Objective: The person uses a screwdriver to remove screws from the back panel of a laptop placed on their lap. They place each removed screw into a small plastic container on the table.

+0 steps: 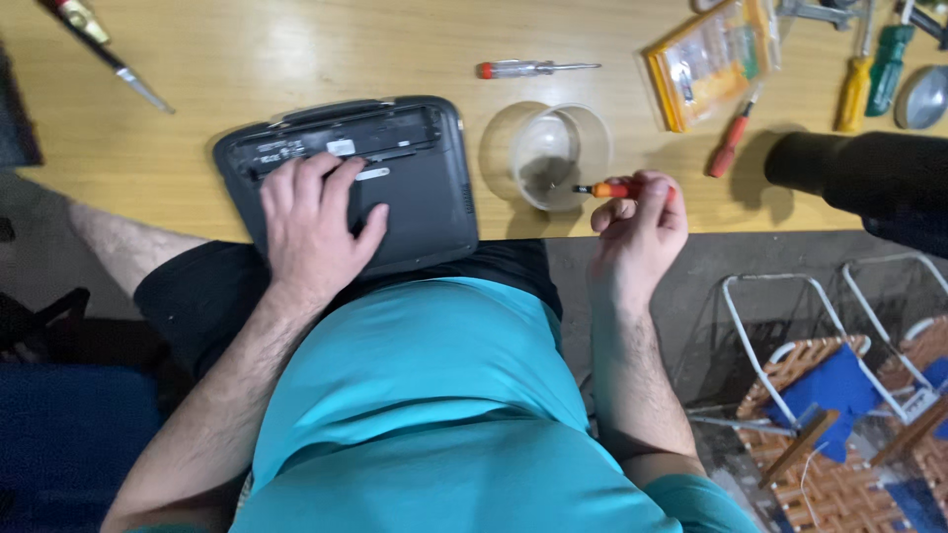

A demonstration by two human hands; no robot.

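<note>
Left hand [314,222] spread flat on dark device [415,188] at wooden table [296,59] edge; right hand [640,229] closed around small orange screwdriver [604,189], tip over clear plastic cup [548,153]; farther back, red-handled screwdriver [533,68]; tools top right.

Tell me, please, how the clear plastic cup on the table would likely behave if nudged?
The clear cup looks thin-walled and nearly empty, so probably light and easy to slide. It lies tipped toward the camera near the table edge, so it might roll off.
</note>
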